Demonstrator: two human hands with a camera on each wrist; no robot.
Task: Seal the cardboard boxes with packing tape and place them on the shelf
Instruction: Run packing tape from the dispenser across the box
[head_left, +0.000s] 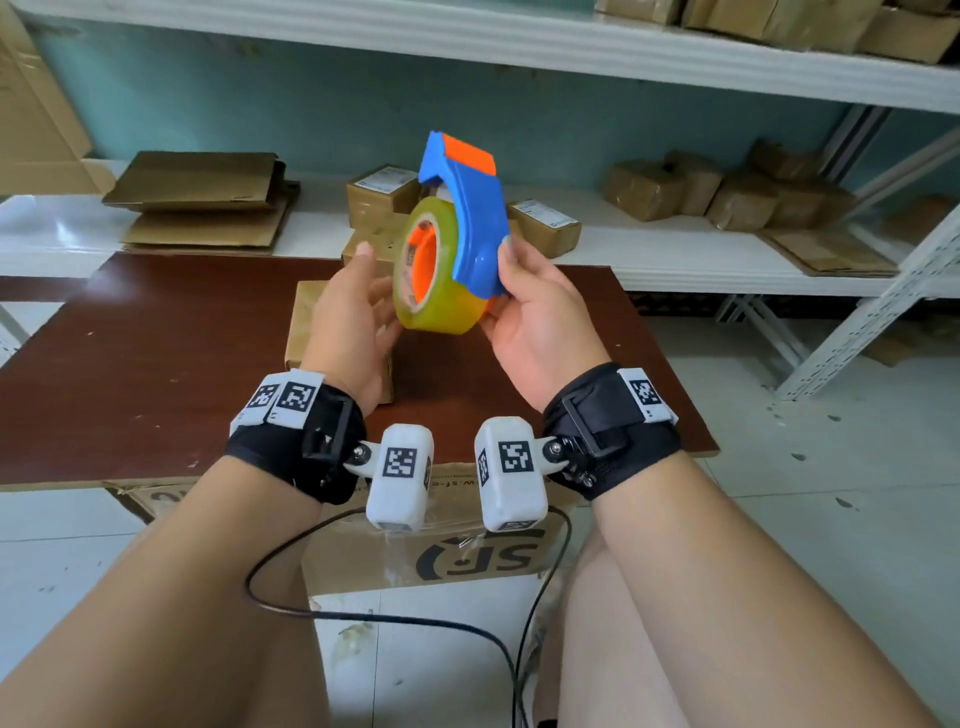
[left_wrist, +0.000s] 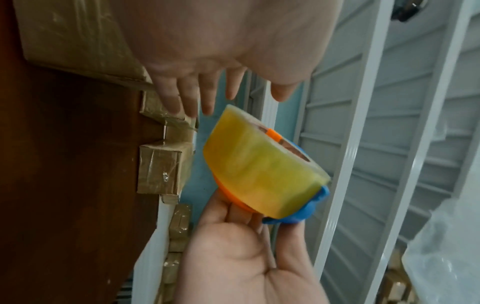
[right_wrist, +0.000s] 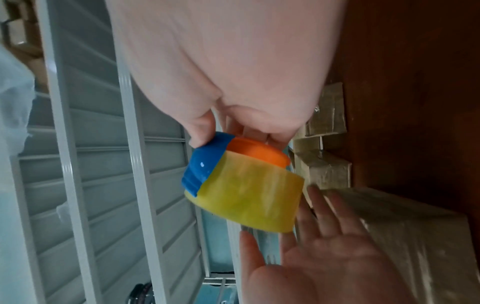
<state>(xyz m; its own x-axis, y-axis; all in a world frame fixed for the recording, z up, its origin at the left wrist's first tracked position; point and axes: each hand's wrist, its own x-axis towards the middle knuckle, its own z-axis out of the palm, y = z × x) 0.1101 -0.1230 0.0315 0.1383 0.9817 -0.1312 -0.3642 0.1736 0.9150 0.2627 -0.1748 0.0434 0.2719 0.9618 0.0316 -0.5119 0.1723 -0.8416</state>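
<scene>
**Tape gun up in the air, box waiting on the table**

Only writing I can actually read is "SF", printed big and black on the large carton (head_left: 467, 551) under the front edge of the table (head_left: 156, 364), upside down from where the person stands. A couple of the small parcels (head_left: 545, 223) on the low shelf (head_left: 675, 260) have white shipping labels, but the print is too tiny to make out. Both wrist straps carry black-and-white square code tags.

The tape dispenser (head_left: 462, 223) is a blue plastic body with an orange blade guard on top and an orange hub, loaded with a fat roll of tape (head_left: 431, 296) that looks clear yellowish. It's held up above the table, standing on end, between the two hands. The right hand (head_left: 535, 312) grips it at the bottom, thumb on the blue shell and fingers curled under the orange side. The left hand (head_left: 353, 312) is spread flat with straight fingers, right beside the roll; can't tell if it touches.

A small brown cardboard box (head_left: 306, 322) sits on the dark red-brown table below the left hand, with more taped boxes just behind it.
</scene>
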